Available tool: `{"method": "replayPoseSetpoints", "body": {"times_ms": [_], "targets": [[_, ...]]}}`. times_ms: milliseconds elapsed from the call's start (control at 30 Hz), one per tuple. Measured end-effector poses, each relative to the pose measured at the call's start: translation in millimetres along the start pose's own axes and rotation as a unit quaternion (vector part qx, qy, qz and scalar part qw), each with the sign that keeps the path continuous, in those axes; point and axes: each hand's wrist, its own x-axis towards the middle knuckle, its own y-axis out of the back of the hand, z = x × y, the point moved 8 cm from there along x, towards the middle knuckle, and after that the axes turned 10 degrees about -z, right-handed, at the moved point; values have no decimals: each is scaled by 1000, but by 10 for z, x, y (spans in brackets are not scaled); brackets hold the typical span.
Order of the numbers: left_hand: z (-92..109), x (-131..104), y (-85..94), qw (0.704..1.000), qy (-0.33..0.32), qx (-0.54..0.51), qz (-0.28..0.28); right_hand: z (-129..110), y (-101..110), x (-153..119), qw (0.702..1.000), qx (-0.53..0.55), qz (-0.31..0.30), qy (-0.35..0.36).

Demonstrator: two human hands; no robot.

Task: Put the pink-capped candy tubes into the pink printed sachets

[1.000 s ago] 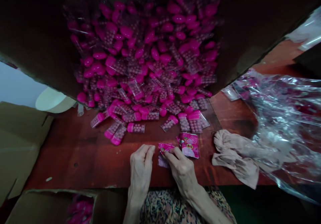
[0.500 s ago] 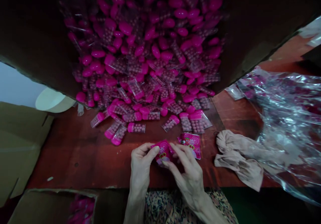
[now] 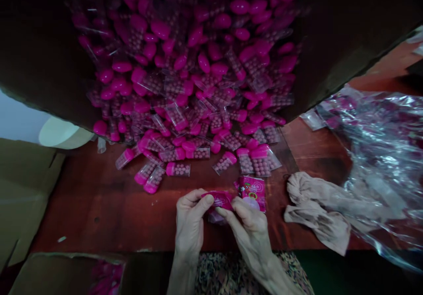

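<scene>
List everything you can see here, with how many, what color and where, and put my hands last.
pink packets in hand: at least one, pink, between the hands
loose packets: exact count unclear, pink, beside right hand
capped containers: dozens, clear with pink caps, heaped ahead
large box: one, dark, around the heap
table: one, reddish-brown, beneath
cloth: one, beige, right
plastic sheeting: count unclear, clear, far right
round tub: one, whitish, left
cardboard: one piece, brown, far left
lower box: one, brown, bottom left, pink items inside
scrap: one, pale, front left
patterned fabric: one, multicolored, lap
left hand: one, bare, centre
right hand: one, bare, right of centre
</scene>
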Motion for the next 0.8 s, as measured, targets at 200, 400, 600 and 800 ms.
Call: {"method": "replayPoseSetpoints", "body": {"times_ms": [200, 400, 600, 800], "targets": [[-8, 19, -100, 994, 58, 19, -95, 108, 32, 55, 1000, -23, -18, -5], [39, 82, -182, 989, 30, 113, -93, 96, 50, 118, 999, -16, -24, 17], [-5, 103, -209, 994, 1, 92, -63, 81, -3, 132, 998, -10, -61, 0], [10, 99, -159, 998, -1, 49, -47, 80, -5, 132, 998, -16, -65, -14]]}}
